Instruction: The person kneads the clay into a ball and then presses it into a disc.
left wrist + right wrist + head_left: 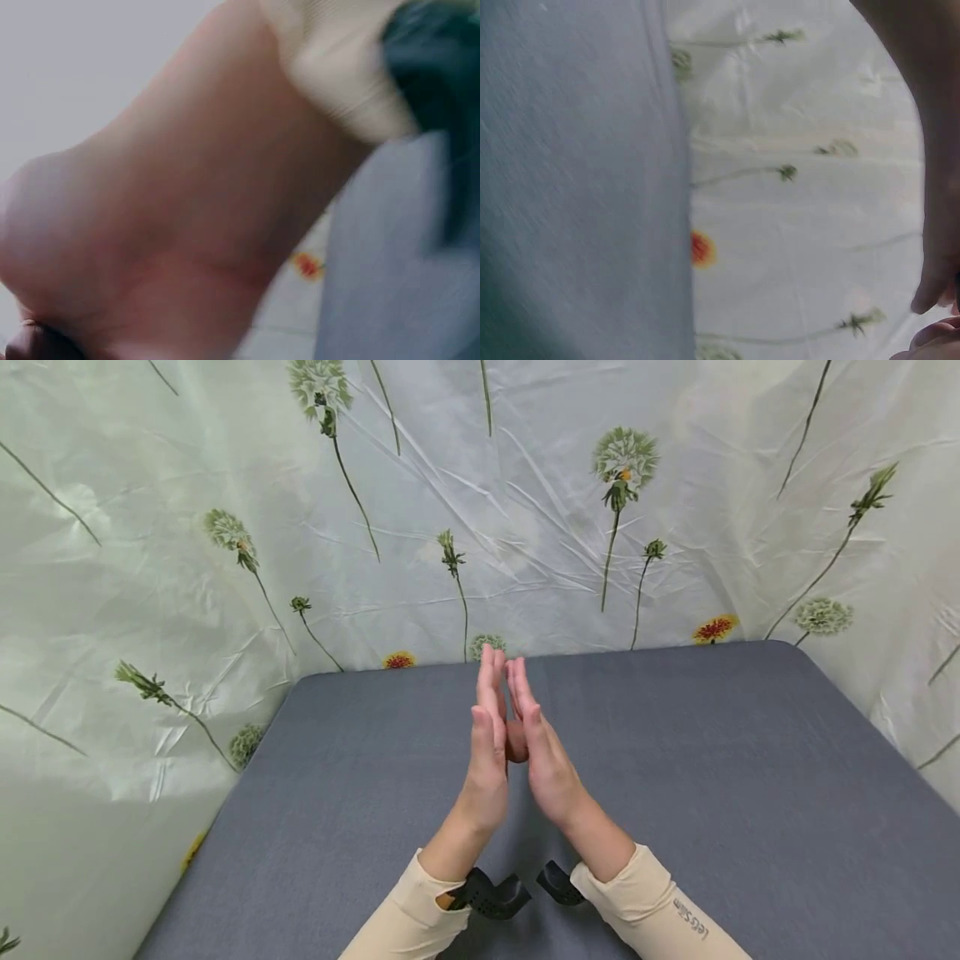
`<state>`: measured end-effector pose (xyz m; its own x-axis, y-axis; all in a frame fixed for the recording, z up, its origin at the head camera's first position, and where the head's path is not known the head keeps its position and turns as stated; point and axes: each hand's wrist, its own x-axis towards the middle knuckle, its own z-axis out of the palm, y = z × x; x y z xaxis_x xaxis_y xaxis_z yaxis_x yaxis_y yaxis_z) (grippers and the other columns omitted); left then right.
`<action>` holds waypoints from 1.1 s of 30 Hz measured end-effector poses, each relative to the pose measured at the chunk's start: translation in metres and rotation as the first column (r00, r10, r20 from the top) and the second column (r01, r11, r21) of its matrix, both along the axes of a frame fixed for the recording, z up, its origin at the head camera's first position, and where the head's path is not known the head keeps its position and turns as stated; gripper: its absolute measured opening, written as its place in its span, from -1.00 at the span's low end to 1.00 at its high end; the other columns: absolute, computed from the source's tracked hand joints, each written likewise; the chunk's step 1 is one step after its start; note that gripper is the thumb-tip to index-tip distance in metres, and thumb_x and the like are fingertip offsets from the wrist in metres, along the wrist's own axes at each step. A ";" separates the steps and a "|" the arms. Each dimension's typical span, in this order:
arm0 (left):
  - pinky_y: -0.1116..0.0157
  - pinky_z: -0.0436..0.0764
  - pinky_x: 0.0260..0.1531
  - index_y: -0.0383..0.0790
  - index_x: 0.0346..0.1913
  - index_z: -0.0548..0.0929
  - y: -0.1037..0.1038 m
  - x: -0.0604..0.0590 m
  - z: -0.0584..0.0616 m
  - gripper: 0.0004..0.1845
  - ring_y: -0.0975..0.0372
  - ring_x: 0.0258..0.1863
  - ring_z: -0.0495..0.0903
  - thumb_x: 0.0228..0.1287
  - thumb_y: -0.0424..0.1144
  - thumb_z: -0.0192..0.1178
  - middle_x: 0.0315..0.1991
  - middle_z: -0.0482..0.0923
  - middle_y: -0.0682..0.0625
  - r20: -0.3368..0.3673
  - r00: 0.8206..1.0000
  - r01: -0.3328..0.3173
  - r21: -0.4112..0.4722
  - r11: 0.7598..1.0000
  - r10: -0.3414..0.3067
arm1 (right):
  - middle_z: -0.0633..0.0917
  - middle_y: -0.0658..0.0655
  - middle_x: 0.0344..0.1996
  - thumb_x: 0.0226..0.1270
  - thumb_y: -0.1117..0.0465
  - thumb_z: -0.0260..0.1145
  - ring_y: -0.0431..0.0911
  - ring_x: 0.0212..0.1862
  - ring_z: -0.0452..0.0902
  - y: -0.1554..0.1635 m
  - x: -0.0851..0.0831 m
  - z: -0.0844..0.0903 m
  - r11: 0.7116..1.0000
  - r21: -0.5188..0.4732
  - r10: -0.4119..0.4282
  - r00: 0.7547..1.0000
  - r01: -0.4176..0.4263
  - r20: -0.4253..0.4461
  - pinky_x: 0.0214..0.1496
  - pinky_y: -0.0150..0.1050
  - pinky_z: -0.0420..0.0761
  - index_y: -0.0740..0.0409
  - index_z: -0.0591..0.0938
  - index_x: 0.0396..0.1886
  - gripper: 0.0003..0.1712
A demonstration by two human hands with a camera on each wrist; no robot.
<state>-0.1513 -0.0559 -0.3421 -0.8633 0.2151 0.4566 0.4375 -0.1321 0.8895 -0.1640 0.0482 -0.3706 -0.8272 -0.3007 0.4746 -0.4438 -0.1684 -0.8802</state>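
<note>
Item 1, your left hand (pixel 487 752): fingers straight and pointing to 12 o'clock, palm turned inward, raised over the middle of the table. It holds nothing.

Item 2, your right hand (pixel 542 752): fingers likewise straight, palm facing the left one. The two hands stand palm to palm, fingertips close or touching, with a narrow gap at the heels; whether the palms fully meet you cannot tell from the head view. The wrist views are blurred and add only skin and cloth.

Item 3, flat grey fabric-covered table (pixel 712 793): it carries nothing but the shadow of your arms.

Item 4, pale crinkled backdrop sheet printed with dandelion heads and small red flowers (pixel 187 527): it encloses the table from 9 through 12 to 3 o'clock.

Item 5, cream long sleeves (pixel 660 914) with black wrist camera mounts (pixel 491 895) at 6 o'clock.

Step in hand, as a judgement: a hands-together pose, such as a clap or marker gesture. The next move would call for parting the palms evenly.

Writing: the right sleeve bears small grey lettering (pixel 692 920), seemingly "Let's Slim"; not fully legible.
</note>
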 end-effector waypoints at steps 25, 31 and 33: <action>-0.01 -0.14 0.74 -0.07 0.78 -0.32 0.012 -0.003 -0.019 0.05 0.15 0.79 -0.21 0.55 0.58 -0.47 0.81 -0.28 0.04 0.067 0.992 0.096 0.115 0.989 -0.104 | -0.07 0.10 0.79 0.73 -0.40 -0.52 -0.01 0.80 -0.26 0.007 0.006 0.010 0.996 0.027 -0.081 0.988 0.085 -0.130 0.70 -0.51 -0.11 0.15 -0.20 0.79 -0.04; -0.13 -0.23 0.73 -0.07 0.78 -0.33 0.001 -0.001 -0.009 0.13 0.10 0.80 -0.25 0.47 0.65 -0.48 0.78 -0.18 -0.10 0.075 0.997 0.007 0.090 0.996 -0.014 | -0.11 0.13 0.79 0.77 -0.34 -0.53 0.05 0.80 -0.29 -0.001 0.003 -0.001 0.998 0.041 -0.051 0.996 0.054 -0.071 0.67 -0.56 -0.12 0.16 -0.21 0.79 -0.09; -0.13 -0.21 0.73 -0.07 0.78 -0.32 -0.004 -0.003 -0.005 0.15 0.09 0.80 -0.21 0.45 0.67 -0.49 0.78 -0.16 -0.10 0.055 0.998 -0.029 0.087 0.996 0.025 | -0.13 0.14 0.79 0.77 -0.32 -0.55 0.06 0.80 -0.31 -0.007 0.005 -0.004 0.999 0.039 -0.026 0.997 0.029 -0.067 0.68 -0.56 -0.14 0.20 -0.20 0.78 -0.09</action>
<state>-0.1539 -0.0601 -0.3472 -0.8923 0.1526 0.4249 0.3934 -0.1992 0.8975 -0.1591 0.0411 -0.3742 -0.8026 -0.2984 0.5165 -0.5052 -0.1204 -0.8546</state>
